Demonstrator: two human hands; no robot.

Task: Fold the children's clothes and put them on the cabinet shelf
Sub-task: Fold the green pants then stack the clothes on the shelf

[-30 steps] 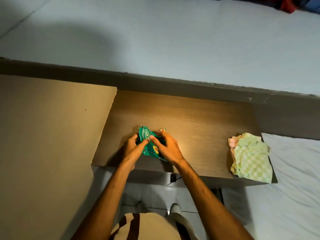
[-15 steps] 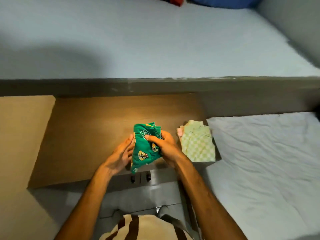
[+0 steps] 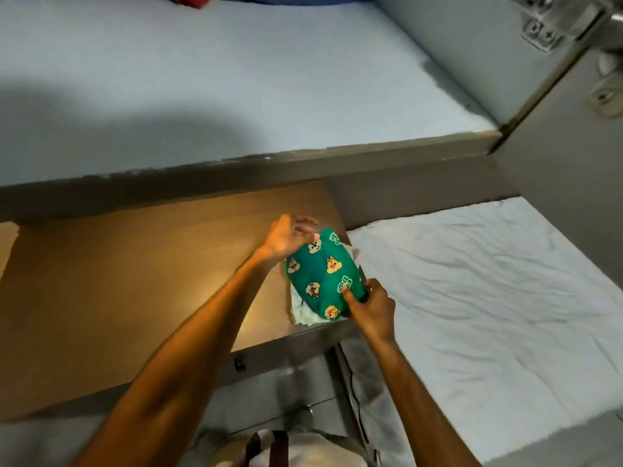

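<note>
A folded green children's garment [image 3: 323, 276] with cartoon prints lies on top of the pale checked folded clothes [image 3: 303, 315] at the right end of the wooden shelf [image 3: 141, 281]. My left hand [image 3: 290, 235] holds the garment's far left edge. At its near right edge, my right hand [image 3: 369, 303] grips the cloth with thumb on top. Only a sliver of the checked pile shows under the green piece.
A white wrinkled sheet [image 3: 488, 291] covers the surface right of the shelf. Above runs a grey ledge [image 3: 269, 166] with a pale blue shelf surface [image 3: 202, 72] behind it. A cabinet door hinge [image 3: 546, 25] is at the top right. The floor lies below the shelf's front edge.
Both hands carried the green garment from the shelf's middle to the right and set it onto the checked pile. The camera view turned right.
</note>
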